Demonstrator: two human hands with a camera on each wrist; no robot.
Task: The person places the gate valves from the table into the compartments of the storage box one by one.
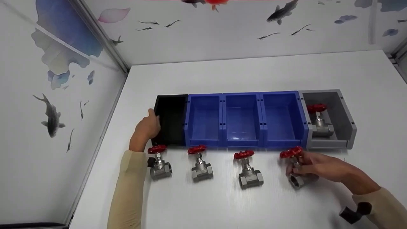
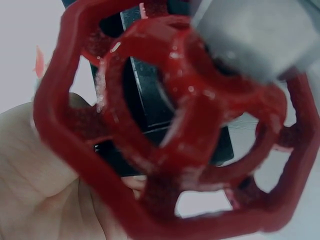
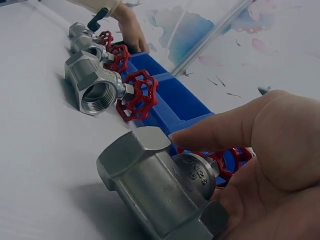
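Observation:
My left hand (image 1: pixel 147 128) rests against the left wall of a black bin (image 1: pixel 171 143); in the left wrist view, a large red handwheel (image 2: pixel 200 125) partly hides the palm and bin. With its thumb and fingers, my right hand (image 1: pixel 327 168) grips a metal gate valve (image 3: pixel 155 185) with a red handwheel (image 1: pixel 291 152), in front of the bin row's right part. Three like valves stand in a line to its left: one valve (image 1: pixel 160 170) near my left forearm, another valve (image 1: pixel 202 171), and a third valve (image 1: pixel 250 178).
Three blue bins (image 1: pixel 205 143) join the black bin in a row, with a grey bin (image 1: pixel 330 144) at the right end. A valve (image 1: pixel 321 129) lies inside the grey bin. White walls with painted fish (image 1: pixel 52 116) bound the white table (image 1: pixel 216 206).

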